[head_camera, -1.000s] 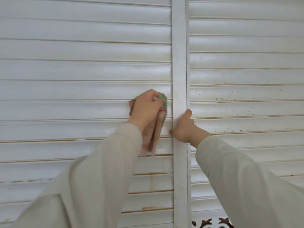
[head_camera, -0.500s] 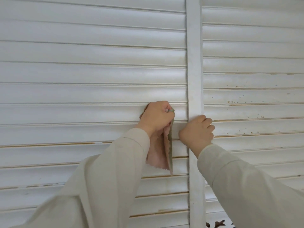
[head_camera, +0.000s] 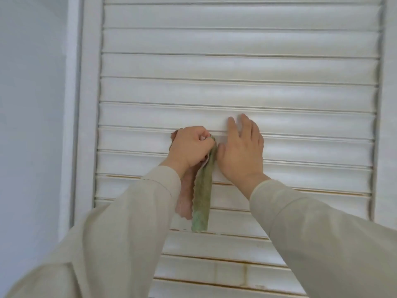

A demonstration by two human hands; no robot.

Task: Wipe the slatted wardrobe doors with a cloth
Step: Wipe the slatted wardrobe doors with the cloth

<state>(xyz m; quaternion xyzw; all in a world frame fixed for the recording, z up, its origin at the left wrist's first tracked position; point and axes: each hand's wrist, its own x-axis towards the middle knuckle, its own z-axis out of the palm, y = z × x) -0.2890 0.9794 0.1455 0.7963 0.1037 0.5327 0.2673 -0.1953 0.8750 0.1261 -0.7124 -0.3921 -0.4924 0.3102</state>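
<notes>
On one slatted door [head_camera: 236, 67], the left hand [head_camera: 190, 146] grips one cloth [head_camera: 203, 190], the right hand [head_camera: 240, 151] lies flat, fingers straight.

The left hand [head_camera: 191, 147] swallows the top of the green-and-pink cloth [head_camera: 202, 198], its fingertips tucked out of sight. The white slatted wardrobe door [head_camera: 236, 65] runs off the frame's top and bottom, and both beige sleeves [head_camera: 322, 233] are cut off at the lower edge.
</notes>
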